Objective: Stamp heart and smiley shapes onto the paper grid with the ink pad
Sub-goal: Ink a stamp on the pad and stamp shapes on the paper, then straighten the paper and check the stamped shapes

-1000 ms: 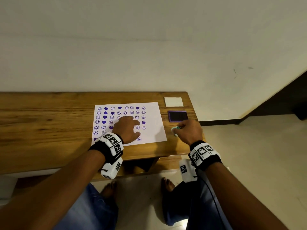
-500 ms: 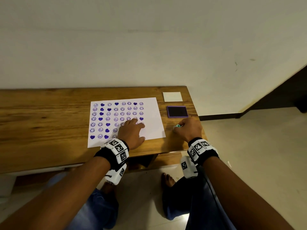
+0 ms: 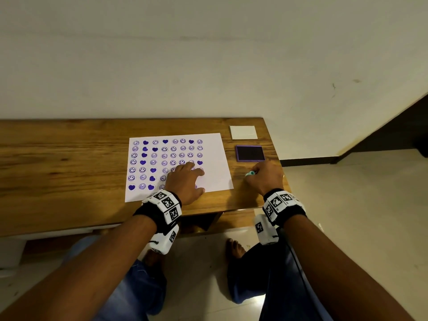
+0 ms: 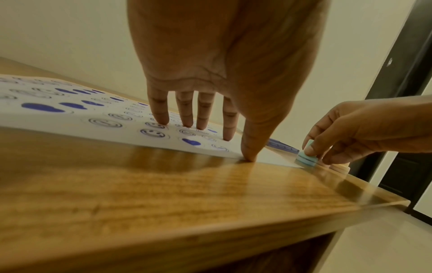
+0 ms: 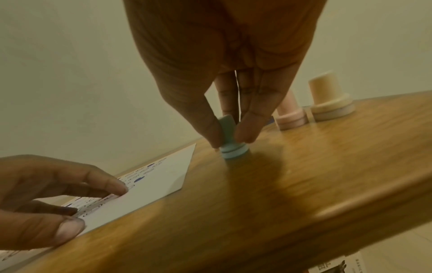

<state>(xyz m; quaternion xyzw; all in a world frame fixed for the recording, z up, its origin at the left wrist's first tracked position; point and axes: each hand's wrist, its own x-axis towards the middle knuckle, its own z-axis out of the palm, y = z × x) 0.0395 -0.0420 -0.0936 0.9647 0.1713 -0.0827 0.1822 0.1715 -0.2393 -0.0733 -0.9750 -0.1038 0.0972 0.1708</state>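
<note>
A white paper grid (image 3: 215, 158) (image 4: 70, 118) (image 5: 161, 177) filled with purple smileys and hearts lies on the wooden table (image 3: 58, 177). My left hand (image 3: 185, 181) (image 4: 210, 92) presses flat on its near right part, fingers straight. To the right of the paper, my right hand (image 3: 264, 179) (image 5: 229, 92) pinches a small teal stamp (image 3: 250, 173) (image 4: 306, 157) (image 5: 233, 146) by its handle, its base standing on the wood. The purple ink pad (image 3: 250, 153) lies open just beyond that hand.
A white lid or card (image 3: 243, 132) lies behind the ink pad. A pink stamp (image 5: 290, 116) and a beige stamp (image 5: 329, 101) stand upright on the table near its right edge. The table's right corner and front edge are close to my right hand.
My left hand slid toward the paper's near right corner, uncovering more stamped rows. My right hand with the teal stamp stayed by the ink pad, settling on the wood.
</note>
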